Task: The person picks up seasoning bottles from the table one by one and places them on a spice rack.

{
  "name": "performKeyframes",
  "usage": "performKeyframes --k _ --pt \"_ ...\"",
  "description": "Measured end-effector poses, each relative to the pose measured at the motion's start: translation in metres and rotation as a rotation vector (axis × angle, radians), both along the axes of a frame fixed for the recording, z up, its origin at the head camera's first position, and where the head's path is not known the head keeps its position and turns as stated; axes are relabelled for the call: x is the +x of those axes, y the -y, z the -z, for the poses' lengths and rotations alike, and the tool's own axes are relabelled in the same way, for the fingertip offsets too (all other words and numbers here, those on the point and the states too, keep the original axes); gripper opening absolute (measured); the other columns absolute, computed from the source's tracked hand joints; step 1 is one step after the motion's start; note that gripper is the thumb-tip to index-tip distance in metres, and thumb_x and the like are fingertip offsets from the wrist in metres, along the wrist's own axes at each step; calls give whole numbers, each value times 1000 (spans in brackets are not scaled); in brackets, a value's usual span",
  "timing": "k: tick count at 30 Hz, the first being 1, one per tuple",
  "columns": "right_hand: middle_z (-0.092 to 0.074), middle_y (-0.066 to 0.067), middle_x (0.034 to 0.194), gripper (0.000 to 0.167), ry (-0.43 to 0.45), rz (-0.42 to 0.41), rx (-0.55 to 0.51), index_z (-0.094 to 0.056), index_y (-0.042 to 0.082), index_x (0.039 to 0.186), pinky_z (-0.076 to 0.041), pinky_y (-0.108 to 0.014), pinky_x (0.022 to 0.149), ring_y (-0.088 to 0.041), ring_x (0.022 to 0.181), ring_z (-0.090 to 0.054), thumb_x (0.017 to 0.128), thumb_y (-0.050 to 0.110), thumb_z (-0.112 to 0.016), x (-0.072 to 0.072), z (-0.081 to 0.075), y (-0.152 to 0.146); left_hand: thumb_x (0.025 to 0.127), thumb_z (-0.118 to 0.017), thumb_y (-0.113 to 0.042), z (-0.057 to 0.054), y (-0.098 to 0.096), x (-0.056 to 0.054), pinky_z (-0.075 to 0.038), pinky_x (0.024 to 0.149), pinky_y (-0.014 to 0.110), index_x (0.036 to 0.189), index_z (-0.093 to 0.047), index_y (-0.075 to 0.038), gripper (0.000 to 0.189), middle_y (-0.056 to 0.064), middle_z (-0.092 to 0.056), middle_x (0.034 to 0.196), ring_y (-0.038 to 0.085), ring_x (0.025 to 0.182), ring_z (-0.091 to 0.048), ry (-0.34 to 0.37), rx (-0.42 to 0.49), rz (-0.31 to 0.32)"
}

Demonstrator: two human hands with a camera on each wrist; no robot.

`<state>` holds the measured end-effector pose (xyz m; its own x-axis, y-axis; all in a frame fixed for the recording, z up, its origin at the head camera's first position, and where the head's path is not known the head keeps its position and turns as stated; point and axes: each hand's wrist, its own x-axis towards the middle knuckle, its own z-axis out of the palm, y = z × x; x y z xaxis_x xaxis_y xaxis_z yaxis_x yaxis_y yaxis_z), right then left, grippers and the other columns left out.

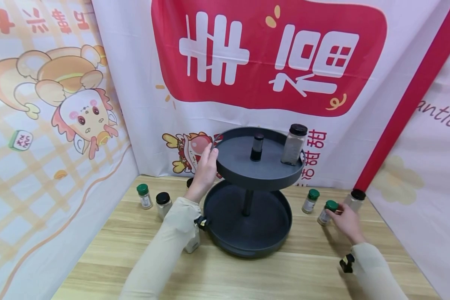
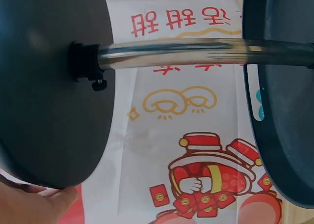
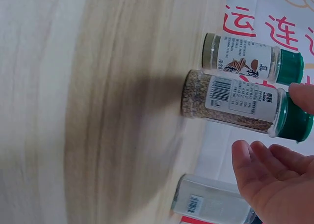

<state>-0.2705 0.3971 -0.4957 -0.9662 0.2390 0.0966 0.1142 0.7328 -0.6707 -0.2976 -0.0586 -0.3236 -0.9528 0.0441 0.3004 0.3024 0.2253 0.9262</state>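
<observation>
Your right grip point(image 1: 346, 221) is loose, its fingers spread and slightly bent beside a green-capped jar point(image 1: 326, 214) standing on the worktop point(image 1: 307, 275), to the right of the tiered stand. Seen from your right wrist, the thumb overlaps the edge of the green cap point(image 3: 296, 118), while the other fingers stand apart from the jar on its opposite side; whether the thumb presses on it, you cannot tell. The jar is clear, with coarse brown grains and a white label point(image 3: 240, 95) bearing a barcode.

Your left grip point(image 1: 203, 173) touches the left rim of the stand's upper tray point(image 1: 247, 164); you cannot tell whether its fingers curl round that rim. The dark tiered stand point(image 1: 248, 204) has two round trays on a central post point(image 2: 171, 53), the lower tray point(image 1: 247, 252) being on the worktop. Up on the upper tray, near its right rim, a tall clear jar point(image 1: 293, 146) with a black lid stands upright.

Just beside the first jar is a second green-capped one point(image 1: 310, 202), and a black-lidded jar point(image 1: 355, 201) stands partly behind your right hand. Left of the stand are more jars point(image 1: 144, 196), some partly hidden by your left arm point(image 1: 165, 246). Behind everything hangs a printed cloth point(image 1: 135, 50) with a red panel.
</observation>
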Motion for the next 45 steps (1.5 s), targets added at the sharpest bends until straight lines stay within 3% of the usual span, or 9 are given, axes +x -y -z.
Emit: performKeyframes --k 12,23,30,45 --pt "-50 -35 121 61 -42 -9 -51 -43 -12 128 -47 -52 86 -45 109 -51 94 36 -57 1 11 -2 101 -27 -46 -1 1 -16 -16 112 40 151 -22 -15 59 6 -22 154 20 140 -20 24 63 55" --pt "-51 -33 122 61 -34 -5 -105 -44 -10 127 -45 -52 89 -43 110 -51 93 38 -59 1 14 0 103 -27 -32 2 2 -25 -15 112 34 151 -22 -7 54 11 -27 152 19 139 -21 -13 174 103" --pt "-53 -34 119 57 -73 5 -112 -46 -11 125 -45 -51 89 -43 107 -53 92 33 -62 0 16 1 102 -26 -31 5 3 -25 -15 112 30 151 -20 -9 54 9 -25 154 15 140 -20 -31 187 135" --pt "-49 -33 125 62 -48 -24 -157 -43 -8 132 -45 -51 90 -43 113 -50 94 38 -57 -2 20 -4 102 -27 -35 8 2 -19 -14 113 35 152 -18 -18 54 2 -19 155 14 140 -16 -57 110 102"
